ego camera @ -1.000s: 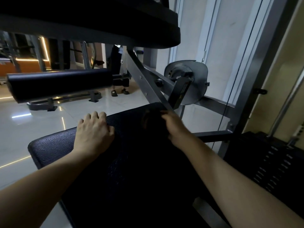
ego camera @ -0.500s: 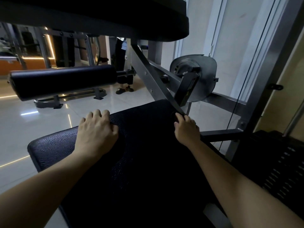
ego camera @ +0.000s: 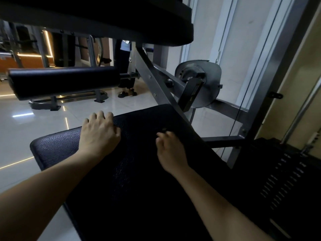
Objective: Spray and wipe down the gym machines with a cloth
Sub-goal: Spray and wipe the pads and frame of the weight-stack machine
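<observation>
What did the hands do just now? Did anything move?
The right hand slid across the black pad, from the far edge by the metal bar back toward the person and the middle. Whether it holds anything is too dark to tell. The left hand stayed gripping the pad's far edge.

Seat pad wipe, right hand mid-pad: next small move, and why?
Probably sweep the right hand leftward across the seat pad toward the left hand. Its curled fingers seem to pinch a dark cloth near the pad's right edge, while the left hand holds the far edge, leaving pad between them.
</observation>
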Motion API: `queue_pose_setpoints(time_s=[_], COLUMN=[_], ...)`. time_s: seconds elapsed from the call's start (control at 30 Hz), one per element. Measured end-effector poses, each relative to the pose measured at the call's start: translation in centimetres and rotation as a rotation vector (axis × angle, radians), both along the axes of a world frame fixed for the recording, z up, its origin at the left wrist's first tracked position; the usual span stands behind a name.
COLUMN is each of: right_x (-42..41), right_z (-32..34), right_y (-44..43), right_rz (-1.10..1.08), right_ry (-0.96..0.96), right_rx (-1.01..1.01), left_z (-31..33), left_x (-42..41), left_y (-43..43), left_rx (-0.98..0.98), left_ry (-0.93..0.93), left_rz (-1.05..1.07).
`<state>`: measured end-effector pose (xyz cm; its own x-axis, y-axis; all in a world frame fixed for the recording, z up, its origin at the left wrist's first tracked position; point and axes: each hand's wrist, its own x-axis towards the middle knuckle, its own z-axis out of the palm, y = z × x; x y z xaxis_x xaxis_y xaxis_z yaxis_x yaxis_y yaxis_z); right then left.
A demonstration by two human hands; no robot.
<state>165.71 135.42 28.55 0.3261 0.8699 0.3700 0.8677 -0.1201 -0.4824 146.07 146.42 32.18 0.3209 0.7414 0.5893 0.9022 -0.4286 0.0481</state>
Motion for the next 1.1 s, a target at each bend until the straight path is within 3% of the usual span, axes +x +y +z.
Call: queue_pose_setpoints(time_s=[0.1, 0.23, 0.47, 0.6, 0.73, 1.0, 1.1], right_x=[-4.1, -1.6, 10.0, 13.3, 9.3, -5.4, -9.9], right_z=[0.0, 0.1, -0.9, -1.4, -0.4, -0.2, -0.8], right_y=[-1.5, -1.1, 1.5, 1.6, 2.3, -2.2, -5.6], right_rz=[0.190, 0.339, -0.060, -0.286, -0.313, 0.034, 0.210], right_ry=[-0.030, 0.060, 0.003, 0.193, 0.292, 0.132, 0.198], right_rx=[0.024, 0.005, -0.052, -0.008, 0.015, 0.034, 0.068], left_z=[-0.1, -0.2, -0.6, -0.8, -0.7, 0.0, 0.8], left_x=[-0.1, -0.1, -0.2, -0.2, -0.2, -0.4, -0.7], left_y=[0.0, 0.1, 1.0, 1.3, 1.2, 0.4, -0.4], left_rx=[-0.011, -0.015, 0.005, 0.012, 0.001, -0.064, -0.096], left_ry=[0.014, 0.024, -0.009, -0.013, -0.025, -0.057, -0.022], left_rz=[0.011, 0.000, -0.022, -0.015, -0.027, -0.066, -0.095])
